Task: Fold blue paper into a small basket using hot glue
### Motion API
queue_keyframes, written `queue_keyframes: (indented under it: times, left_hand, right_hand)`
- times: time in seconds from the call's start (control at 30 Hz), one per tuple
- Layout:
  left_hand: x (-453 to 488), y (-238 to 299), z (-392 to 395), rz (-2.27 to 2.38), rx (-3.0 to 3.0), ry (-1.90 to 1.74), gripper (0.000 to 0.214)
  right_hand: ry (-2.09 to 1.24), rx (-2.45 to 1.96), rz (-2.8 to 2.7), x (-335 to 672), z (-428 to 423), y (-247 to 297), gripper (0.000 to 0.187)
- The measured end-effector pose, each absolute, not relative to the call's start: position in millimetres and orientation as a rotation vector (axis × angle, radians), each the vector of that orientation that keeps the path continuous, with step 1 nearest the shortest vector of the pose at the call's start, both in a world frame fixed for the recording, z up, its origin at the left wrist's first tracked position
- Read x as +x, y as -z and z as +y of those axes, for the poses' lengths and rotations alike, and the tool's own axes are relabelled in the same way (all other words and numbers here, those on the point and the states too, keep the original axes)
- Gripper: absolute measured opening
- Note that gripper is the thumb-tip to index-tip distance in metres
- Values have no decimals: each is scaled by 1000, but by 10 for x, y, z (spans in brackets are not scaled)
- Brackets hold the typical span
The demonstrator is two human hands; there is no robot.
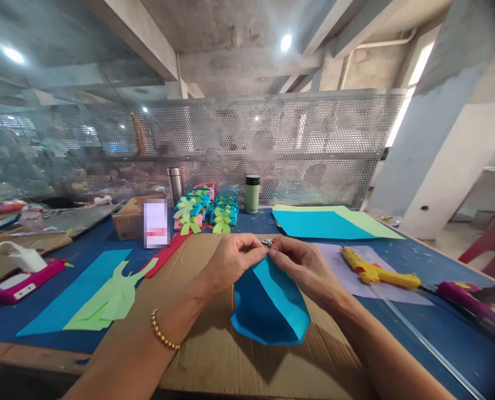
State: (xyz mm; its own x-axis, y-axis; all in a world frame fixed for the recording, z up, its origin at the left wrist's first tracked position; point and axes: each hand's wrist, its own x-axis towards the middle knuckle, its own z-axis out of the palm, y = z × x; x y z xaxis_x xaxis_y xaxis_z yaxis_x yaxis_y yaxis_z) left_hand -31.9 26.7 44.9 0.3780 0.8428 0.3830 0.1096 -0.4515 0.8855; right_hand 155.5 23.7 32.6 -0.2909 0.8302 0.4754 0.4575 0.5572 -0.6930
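A folded piece of blue paper [272,305] hangs over the brown cardboard, its wide rounded end toward me. My left hand [234,258] pinches its narrow far end between thumb and fingers. Close beside it, my right hand [299,261] pinches the same end from the right. Between the fingertips and just beyond them shows a small shiny metal piece [266,241] with a bit of red; its kind I cannot make out. Both hands are closed, and the fingers hide the tip of the paper.
Cardboard [180,344] covers the table's middle. A yellow glue gun [374,269] lies on purple paper at right. Blue sheets [326,222] lie behind. Pale green cutouts [105,300] lie left. Small blue baskets [224,208], a green tumbler [252,194] and a cardboard box [128,219] stand at the back.
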Motion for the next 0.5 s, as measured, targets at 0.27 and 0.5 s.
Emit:
queue_keyframes:
  times: [0.27, 0.5]
  left_hand:
    - [-300, -452, 277, 753, 1778, -1184, 21]
    - [-313, -450, 250, 789, 1753, -1170, 22]
  right_hand:
    - [-512, -971, -1896, 1533, 179, -374, 30]
    - [-480, -1013, -1909, 1537, 176, -348, 28]
